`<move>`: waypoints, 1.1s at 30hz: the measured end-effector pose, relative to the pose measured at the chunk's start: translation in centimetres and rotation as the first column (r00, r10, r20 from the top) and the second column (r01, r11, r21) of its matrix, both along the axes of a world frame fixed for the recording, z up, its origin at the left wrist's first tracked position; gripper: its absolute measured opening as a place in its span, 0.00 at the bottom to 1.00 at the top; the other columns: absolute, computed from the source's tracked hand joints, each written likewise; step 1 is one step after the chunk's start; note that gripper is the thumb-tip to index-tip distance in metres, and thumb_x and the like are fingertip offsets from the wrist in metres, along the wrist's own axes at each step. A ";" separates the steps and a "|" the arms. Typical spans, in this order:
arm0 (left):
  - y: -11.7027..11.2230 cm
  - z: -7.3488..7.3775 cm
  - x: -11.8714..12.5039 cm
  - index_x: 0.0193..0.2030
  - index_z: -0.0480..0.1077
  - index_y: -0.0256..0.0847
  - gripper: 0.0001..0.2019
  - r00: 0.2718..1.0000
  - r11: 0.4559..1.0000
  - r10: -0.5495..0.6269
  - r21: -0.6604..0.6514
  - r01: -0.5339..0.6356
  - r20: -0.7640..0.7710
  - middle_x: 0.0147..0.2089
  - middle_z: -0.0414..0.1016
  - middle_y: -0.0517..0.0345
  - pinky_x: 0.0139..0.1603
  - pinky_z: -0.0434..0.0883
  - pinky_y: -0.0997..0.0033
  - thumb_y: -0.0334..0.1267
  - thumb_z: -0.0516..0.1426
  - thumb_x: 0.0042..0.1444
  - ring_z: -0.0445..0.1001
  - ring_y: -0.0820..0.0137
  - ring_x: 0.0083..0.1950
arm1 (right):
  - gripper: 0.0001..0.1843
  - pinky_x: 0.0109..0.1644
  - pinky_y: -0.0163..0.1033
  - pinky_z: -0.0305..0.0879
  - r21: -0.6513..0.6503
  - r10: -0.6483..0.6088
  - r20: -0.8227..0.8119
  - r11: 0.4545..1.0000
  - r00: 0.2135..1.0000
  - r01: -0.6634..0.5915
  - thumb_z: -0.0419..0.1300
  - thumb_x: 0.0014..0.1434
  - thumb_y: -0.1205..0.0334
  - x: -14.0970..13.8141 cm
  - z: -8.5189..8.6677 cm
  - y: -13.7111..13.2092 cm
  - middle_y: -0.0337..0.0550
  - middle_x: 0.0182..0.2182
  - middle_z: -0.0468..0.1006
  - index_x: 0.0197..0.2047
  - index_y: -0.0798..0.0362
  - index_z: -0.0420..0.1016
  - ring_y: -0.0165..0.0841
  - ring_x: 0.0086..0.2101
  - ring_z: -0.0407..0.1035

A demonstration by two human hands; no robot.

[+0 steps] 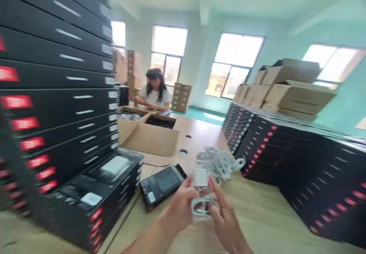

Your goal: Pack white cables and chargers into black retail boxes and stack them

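My left hand and my right hand meet in front of me over the wooden table. Between them is a white charger plug, its block upright at my fingertips. Just below it, a coiled white cable is pinched by the fingers of both hands. Whether plug and cable are joined is too blurred to tell. Beyond my hands lies a tangled heap of white cables. A flat black box with a window-like panel rests left of my left hand.
Tall stacks of black boxes rise close on the left, with a shorter stack in front. More black boxes line the right, topped by brown cartons. An open carton stands ahead; a person sits behind it.
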State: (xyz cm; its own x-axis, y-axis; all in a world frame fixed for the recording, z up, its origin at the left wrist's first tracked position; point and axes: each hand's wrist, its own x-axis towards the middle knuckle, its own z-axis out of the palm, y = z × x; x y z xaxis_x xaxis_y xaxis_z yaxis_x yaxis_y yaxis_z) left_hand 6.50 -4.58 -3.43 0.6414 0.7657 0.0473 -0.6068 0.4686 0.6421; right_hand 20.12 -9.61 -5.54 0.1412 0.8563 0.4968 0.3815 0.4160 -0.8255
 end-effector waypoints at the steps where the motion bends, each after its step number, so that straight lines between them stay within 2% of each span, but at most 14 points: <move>1: -0.1 0.4 1.5 0.52 0.76 0.44 0.26 0.999 1.000 -0.027 0.002 0.027 0.033 0.43 0.80 0.52 0.40 0.73 0.69 0.26 0.61 0.44 0.78 0.62 0.43 | 0.25 0.66 0.52 0.65 -0.021 -0.035 0.002 0.999 0.999 0.035 0.56 0.69 0.54 1.9 0.4 -1.0 0.47 0.65 0.70 0.67 0.45 0.68 0.45 0.63 0.66; 3: -0.1 1.2 2.7 0.50 0.77 0.42 0.27 0.998 0.999 -0.043 0.004 0.043 0.049 0.40 0.81 0.54 0.34 0.71 0.73 0.24 0.59 0.39 0.78 0.64 0.39 | 0.26 0.69 0.48 0.61 -0.064 -0.057 -0.029 0.996 0.998 0.055 0.51 0.69 0.57 3.6 0.8 -1.8 0.42 0.67 0.69 0.69 0.43 0.67 0.42 0.65 0.63; 7: -0.3 2.3 2.1 0.46 0.78 0.40 0.24 1.000 0.999 -0.024 0.032 0.024 -0.011 0.40 0.82 0.52 0.33 0.70 0.73 0.25 0.59 0.38 0.80 0.62 0.41 | 0.26 0.70 0.48 0.59 -0.081 -0.067 -0.070 0.995 0.995 0.061 0.50 0.69 0.59 3.1 0.8 -1.3 0.41 0.67 0.69 0.68 0.42 0.67 0.40 0.66 0.63; 11: -0.4 2.3 2.0 0.49 0.77 0.39 0.26 1.000 0.999 0.002 0.045 -0.001 -0.028 0.42 0.83 0.52 0.37 0.73 0.72 0.25 0.60 0.38 0.81 0.60 0.44 | 0.25 0.70 0.52 0.58 -0.069 -0.040 -0.075 0.997 0.996 0.035 0.52 0.69 0.57 2.9 0.9 -1.0 0.43 0.65 0.71 0.68 0.43 0.68 0.42 0.65 0.64; 16: -0.1 2.2 2.0 0.50 0.76 0.39 0.27 0.998 0.998 -0.055 0.008 0.055 -0.032 0.43 0.83 0.51 0.41 0.75 0.67 0.25 0.60 0.38 0.81 0.59 0.44 | 0.25 0.68 0.54 0.61 -0.102 0.019 -0.145 0.994 0.989 -0.034 0.52 0.70 0.53 3.4 1.6 -1.4 0.45 0.64 0.73 0.68 0.44 0.68 0.45 0.64 0.66; 20: -0.1 2.1 1.8 0.56 0.74 0.40 0.32 0.997 0.998 -0.068 -0.013 0.068 -0.031 0.45 0.83 0.51 0.42 0.75 0.67 0.24 0.60 0.38 0.82 0.60 0.43 | 0.25 0.67 0.54 0.63 -0.067 -0.034 -0.028 0.997 0.999 0.032 0.54 0.69 0.57 3.4 1.7 -1.3 0.44 0.61 0.76 0.68 0.43 0.68 0.45 0.61 0.69; 25: 0.0 1.9 1.7 0.58 0.73 0.40 0.34 0.995 0.999 -0.033 -0.020 0.031 -0.098 0.45 0.83 0.52 0.34 0.71 0.73 0.24 0.59 0.39 0.80 0.63 0.41 | 0.27 0.64 0.52 0.66 -0.010 -0.136 0.110 0.990 0.985 0.138 0.55 0.67 0.61 3.1 1.1 -0.4 0.44 0.57 0.79 0.68 0.40 0.66 0.44 0.57 0.72; 27: 0.2 2.1 1.4 0.59 0.72 0.40 0.34 0.993 0.999 -0.044 -0.020 0.042 -0.108 0.45 0.83 0.53 0.38 0.73 0.71 0.24 0.59 0.40 0.81 0.62 0.43 | 0.27 0.65 0.51 0.64 -0.022 -0.134 0.077 0.990 0.988 0.136 0.54 0.68 0.60 2.7 1.0 -0.2 0.45 0.61 0.76 0.69 0.40 0.65 0.43 0.59 0.71; 30: 0.5 2.3 1.1 0.56 0.73 0.40 0.32 0.993 0.996 -0.084 0.003 0.084 -0.078 0.46 0.83 0.52 0.44 0.75 0.66 0.24 0.58 0.40 0.81 0.59 0.47 | 0.25 0.68 0.50 0.61 -0.052 -0.062 -0.042 0.997 0.997 0.060 0.52 0.71 0.56 2.4 1.2 -0.4 0.43 0.65 0.71 0.69 0.40 0.65 0.41 0.64 0.65; 33: 0.8 2.2 1.1 0.51 0.75 0.40 0.28 0.993 0.995 -0.102 0.013 0.103 -0.057 0.44 0.83 0.52 0.43 0.77 0.66 0.24 0.58 0.39 0.82 0.59 0.45 | 0.26 0.68 0.50 0.59 -0.069 0.042 -0.164 0.996 0.986 -0.054 0.54 0.70 0.51 2.4 1.3 -1.1 0.42 0.69 0.65 0.70 0.38 0.64 0.42 0.66 0.61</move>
